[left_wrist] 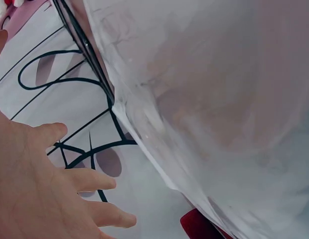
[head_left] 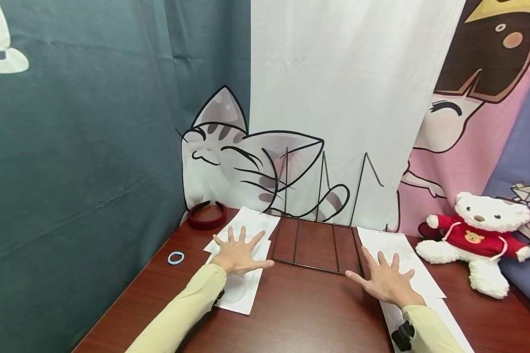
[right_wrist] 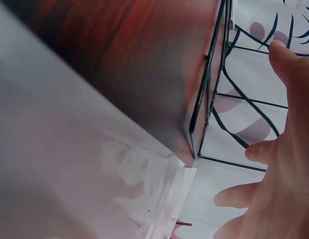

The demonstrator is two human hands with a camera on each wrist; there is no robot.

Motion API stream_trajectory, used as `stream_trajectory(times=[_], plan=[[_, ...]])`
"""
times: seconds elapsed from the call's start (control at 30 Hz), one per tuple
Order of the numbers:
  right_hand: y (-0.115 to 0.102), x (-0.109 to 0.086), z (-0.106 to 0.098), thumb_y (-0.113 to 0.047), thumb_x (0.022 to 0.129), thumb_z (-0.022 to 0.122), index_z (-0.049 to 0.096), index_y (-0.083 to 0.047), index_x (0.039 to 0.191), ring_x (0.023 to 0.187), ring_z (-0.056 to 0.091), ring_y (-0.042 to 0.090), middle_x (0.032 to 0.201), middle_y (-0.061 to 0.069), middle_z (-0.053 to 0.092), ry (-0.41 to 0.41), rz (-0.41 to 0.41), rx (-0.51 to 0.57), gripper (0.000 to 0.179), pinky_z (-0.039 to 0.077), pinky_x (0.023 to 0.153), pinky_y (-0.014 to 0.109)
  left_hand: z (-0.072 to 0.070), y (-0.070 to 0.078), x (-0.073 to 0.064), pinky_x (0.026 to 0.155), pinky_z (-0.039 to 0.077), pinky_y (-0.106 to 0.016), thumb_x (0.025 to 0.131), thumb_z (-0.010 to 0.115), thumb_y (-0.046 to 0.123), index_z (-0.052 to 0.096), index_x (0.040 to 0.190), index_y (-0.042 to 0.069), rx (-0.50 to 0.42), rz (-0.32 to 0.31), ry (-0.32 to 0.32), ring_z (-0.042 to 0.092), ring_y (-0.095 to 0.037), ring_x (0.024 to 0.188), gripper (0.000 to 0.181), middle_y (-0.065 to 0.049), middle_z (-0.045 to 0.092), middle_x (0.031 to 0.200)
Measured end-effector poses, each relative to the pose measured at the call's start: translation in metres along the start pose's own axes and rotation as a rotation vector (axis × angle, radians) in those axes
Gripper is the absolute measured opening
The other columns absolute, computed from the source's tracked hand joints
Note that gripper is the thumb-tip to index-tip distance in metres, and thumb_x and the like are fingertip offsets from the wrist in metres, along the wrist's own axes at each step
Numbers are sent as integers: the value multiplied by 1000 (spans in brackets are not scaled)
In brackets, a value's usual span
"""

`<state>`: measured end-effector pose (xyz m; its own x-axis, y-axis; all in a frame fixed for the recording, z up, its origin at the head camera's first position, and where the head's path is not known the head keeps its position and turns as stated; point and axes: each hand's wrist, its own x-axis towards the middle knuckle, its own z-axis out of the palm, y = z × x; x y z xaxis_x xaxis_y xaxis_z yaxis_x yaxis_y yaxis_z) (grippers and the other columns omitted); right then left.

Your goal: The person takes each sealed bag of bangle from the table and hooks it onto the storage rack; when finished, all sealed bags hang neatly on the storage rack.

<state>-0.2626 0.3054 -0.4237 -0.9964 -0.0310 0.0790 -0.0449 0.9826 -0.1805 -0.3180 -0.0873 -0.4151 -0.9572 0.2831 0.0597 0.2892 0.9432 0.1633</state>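
Observation:
My left hand (head_left: 236,255) is held above white glossy sheets (head_left: 245,305) on the left of the table, its fingers spread and holding nothing. Over similar white sheets (head_left: 424,274) on the right, my right hand (head_left: 386,282) is likewise spread and free of any object. Between the two hands, toward the back, stands a black wire rack (head_left: 307,266) with thin upright rods. The left wrist view has the palm and fingers (left_wrist: 92,179) at the left, beside a pale glossy surface. The right wrist view catches the hand (right_wrist: 289,169) near the rack's wires (right_wrist: 198,109).
A dark red headband (head_left: 207,225) lies at the back left, with a light blue hair tie (head_left: 175,262) nearer. At the right sits a white teddy bear (head_left: 477,238) in a red top. Printed curtains (head_left: 335,63) hang behind the brown table (head_left: 300,314).

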Motion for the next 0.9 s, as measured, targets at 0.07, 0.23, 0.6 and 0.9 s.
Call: stream_trajectory(times=[0.07, 0.23, 0.6, 0.9], plan=[[0, 1, 1, -82, 93, 52, 32, -10, 164, 142, 14, 80, 156, 46, 36, -4, 0, 3, 103, 12, 94, 100, 1, -1, 1, 104, 18, -94, 83, 55, 89, 34, 165, 39, 3, -1, -1, 22, -64, 154, 98, -26, 32, 170], [2, 3, 0, -80, 93, 52, 33, -8, 164, 143, 13, 80, 156, 46, 35, -19, 7, 11, 103, 12, 95, 99, 4, -1, 6, 106, 21, -91, 83, 57, 87, 35, 166, 36, -16, 15, -10, 25, -64, 153, 99, -27, 34, 169], [44, 13, -9, -69, 99, 55, 36, 6, 156, 134, 25, 82, 147, 52, 38, -42, 1, 31, 96, 34, 90, 92, 6, 5, 29, 120, 41, -57, 91, 66, 67, 28, 169, 18, -324, 171, -100, 46, -38, 151, 100, -19, 44, 166], [95, 36, -13, -41, 95, 74, 38, 25, 141, 118, 55, 69, 127, 52, 54, -49, -18, 69, 88, 50, 93, 73, 22, 14, 57, 117, 46, -47, 92, 76, 39, 46, 157, 1, -413, 247, -183, 60, -32, 139, 81, -20, 62, 150]])
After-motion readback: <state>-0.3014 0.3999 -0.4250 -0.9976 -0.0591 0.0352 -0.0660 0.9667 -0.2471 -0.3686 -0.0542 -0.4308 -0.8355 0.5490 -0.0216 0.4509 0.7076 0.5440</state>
